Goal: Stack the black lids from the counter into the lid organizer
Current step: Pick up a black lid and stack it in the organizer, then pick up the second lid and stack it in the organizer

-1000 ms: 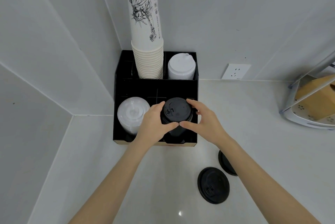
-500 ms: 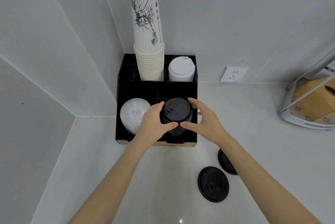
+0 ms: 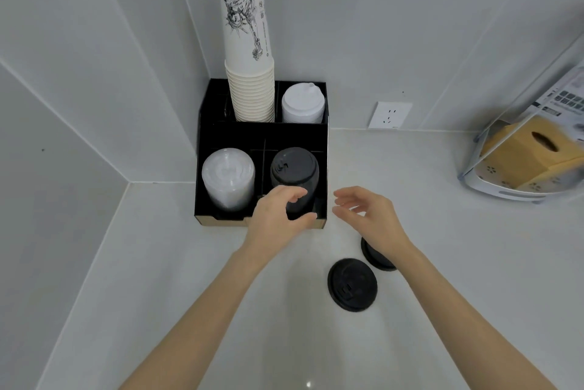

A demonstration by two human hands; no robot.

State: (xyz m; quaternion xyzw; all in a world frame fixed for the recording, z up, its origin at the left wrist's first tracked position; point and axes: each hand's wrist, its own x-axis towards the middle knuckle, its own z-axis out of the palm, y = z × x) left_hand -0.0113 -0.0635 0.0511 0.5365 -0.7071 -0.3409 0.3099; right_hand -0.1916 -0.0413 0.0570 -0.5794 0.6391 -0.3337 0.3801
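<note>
A black lid organizer (image 3: 262, 133) stands in the counter's corner. Its front right compartment holds a stack of black lids (image 3: 294, 170). My left hand (image 3: 278, 215) hovers in front of that stack, fingers curled and apart, holding nothing. My right hand (image 3: 366, 215) is just right of the organizer, open and empty. One black lid (image 3: 352, 284) lies flat on the counter below my right hand. A second black lid (image 3: 376, 258) lies beside it, partly hidden under my right wrist.
The organizer also holds translucent lids (image 3: 228, 176) front left, white lids (image 3: 302, 103) back right, and a tall stack of paper cups (image 3: 249, 67). A wall socket (image 3: 390, 114) sits behind. A rack with a tissue box (image 3: 524, 155) stands far right.
Both hands have let go of the black lid stack and drawn back toward me. The right hand moved off to the right of the organizer.
</note>
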